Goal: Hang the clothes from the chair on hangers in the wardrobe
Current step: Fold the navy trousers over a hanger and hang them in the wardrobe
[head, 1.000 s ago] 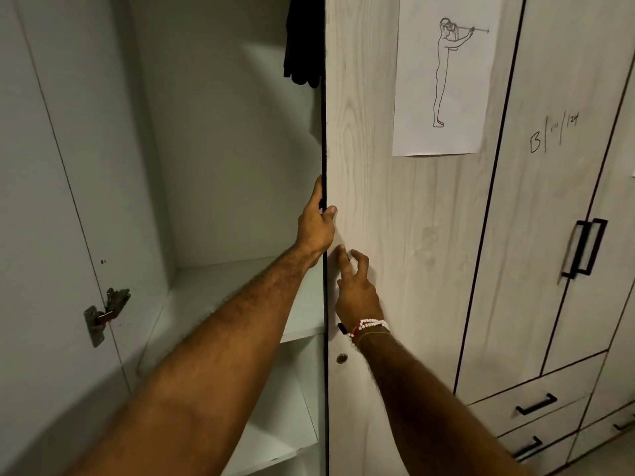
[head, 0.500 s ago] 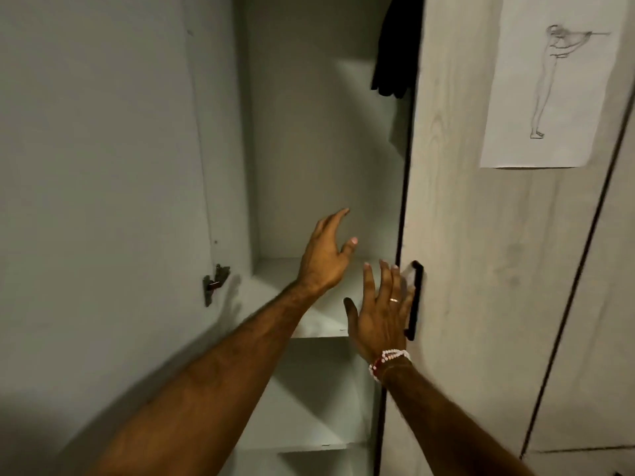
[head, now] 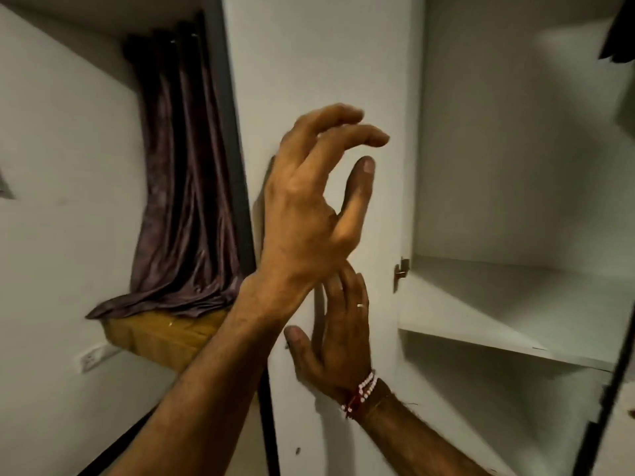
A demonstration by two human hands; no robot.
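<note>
The wardrobe stands open, and its white left door panel (head: 343, 63) is swung out in front of me. My left hand (head: 309, 207) is raised before this panel with loosely curled fingers and holds nothing. Below it, my right hand (head: 338, 334), with a beaded bracelet at the wrist, lies with straight fingers against the panel. A corner of a dark garment (head: 618, 39) hangs inside the wardrobe at the top right. No chair, hanger or other clothes are in view.
Inside the wardrobe a white shelf (head: 481, 321) sits at mid height, with a metal hinge (head: 401, 269) on the side wall. A dark purple curtain (head: 185, 201) hangs at the left over a wooden ledge (head: 165, 334). A wall socket (head: 91, 359) is below it.
My view has swung left, from the right door to the open left door and the curtain. Both hands left the right door's edge and handle; the left hand rose, the right moved onto the left panel.
</note>
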